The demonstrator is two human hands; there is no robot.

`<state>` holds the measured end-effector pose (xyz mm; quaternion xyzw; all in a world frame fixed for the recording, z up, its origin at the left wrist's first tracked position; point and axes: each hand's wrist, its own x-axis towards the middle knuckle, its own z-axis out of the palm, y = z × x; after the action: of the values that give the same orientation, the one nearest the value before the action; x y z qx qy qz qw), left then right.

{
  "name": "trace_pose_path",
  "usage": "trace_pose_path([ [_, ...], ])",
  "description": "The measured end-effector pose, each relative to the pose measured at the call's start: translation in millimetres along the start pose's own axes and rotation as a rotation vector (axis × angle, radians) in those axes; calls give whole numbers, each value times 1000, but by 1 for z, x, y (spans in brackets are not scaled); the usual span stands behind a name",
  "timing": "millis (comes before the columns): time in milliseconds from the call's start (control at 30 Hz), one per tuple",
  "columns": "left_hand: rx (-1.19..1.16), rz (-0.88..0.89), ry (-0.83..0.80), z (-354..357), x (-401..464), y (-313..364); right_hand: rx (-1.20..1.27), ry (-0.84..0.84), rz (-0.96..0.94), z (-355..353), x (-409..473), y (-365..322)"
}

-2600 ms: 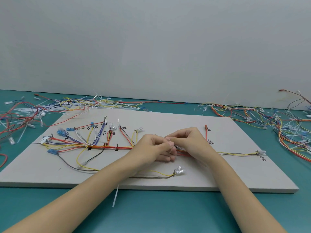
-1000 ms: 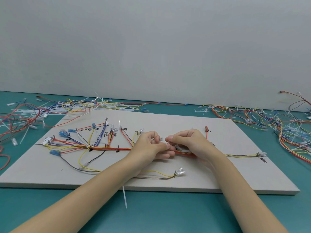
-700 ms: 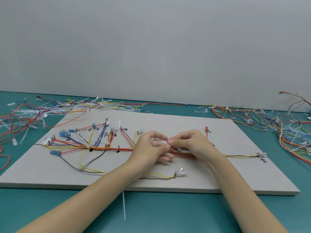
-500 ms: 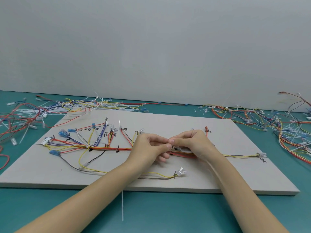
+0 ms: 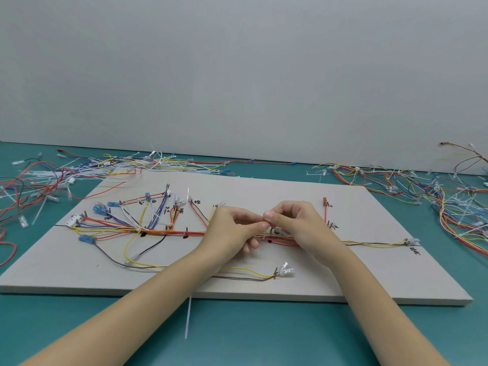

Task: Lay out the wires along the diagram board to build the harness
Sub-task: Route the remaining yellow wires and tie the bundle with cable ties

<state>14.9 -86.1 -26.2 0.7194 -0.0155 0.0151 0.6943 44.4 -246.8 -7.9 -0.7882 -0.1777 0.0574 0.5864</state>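
Wires (image 5: pixel 169 231) in red, orange, yellow, blue and black run as one bundled trunk across the middle of the pale grey diagram board (image 5: pixel 369 281), which lies flat on the teal table (image 5: pixel 250 336). At the left end we see branches fanning out to blue connectors (image 5: pixel 99 208) and a white plug (image 5: pixel 74 220), beside handwritten marks on the board. A yellow and a brown lead curve along the near edge to clear terminals (image 5: pixel 284 271). Our left hand (image 5: pixel 232 231) and right hand (image 5: pixel 295 223) meet over the trunk at mid-board, thumbs and forefingers pinched tip to tip on a thin white cable tie (image 5: pixel 264 235) that stands at the bundle. The other fingers curl loosely. A loose white tie (image 5: pixel 188 317) lies on the table under our left forearm. Heaps of spare wires (image 5: pixel 422 186) lie around the board's far side.
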Motion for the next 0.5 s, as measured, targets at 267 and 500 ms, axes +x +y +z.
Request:
trace_pose_path([
  [267,141,26,12,2,0,-1,-11,66,-8,5,1,1],
  [500,398,164,10,6,1,-9,107,154,-83,0,1,-7],
])
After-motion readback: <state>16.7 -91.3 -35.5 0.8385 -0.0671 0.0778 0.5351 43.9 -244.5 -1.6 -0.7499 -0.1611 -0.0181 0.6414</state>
